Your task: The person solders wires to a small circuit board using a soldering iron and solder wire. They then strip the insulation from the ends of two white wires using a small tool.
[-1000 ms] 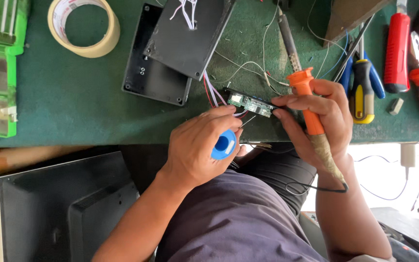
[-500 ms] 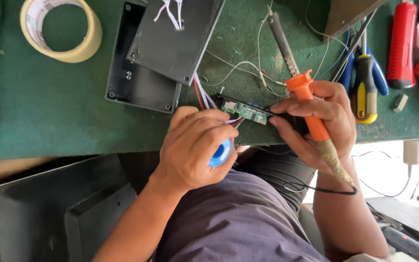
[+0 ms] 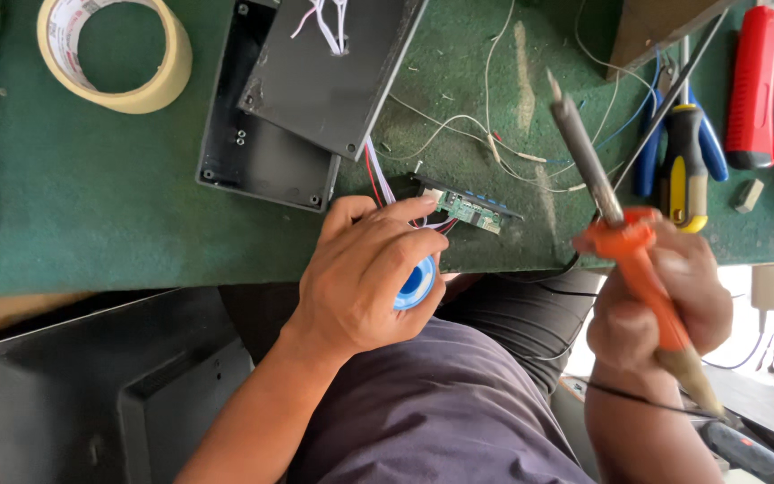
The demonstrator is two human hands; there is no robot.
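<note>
both hands are busy around the small green circuit board [image 3: 469, 210] at the near edge of the green mat [image 3: 91, 197]. the right hand [image 3: 660, 300], wrapped tight on the orange soldering iron [image 3: 624, 242], has pulled away to the right of the board since a moment ago, tip lifted clear, so that joint looks finished. the left hand [image 3: 365, 278] clutches a blue solder spool [image 3: 416, 285], fingertips touching the board. loose wires crowd beyond the board; the black case [image 3: 266, 161] sits just left

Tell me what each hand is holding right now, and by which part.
The right hand grips the soldering iron by its orange handle, tip raised off the board. The left hand holds a blue solder spool against its palm, fingers wrapped around its rim.
</note>
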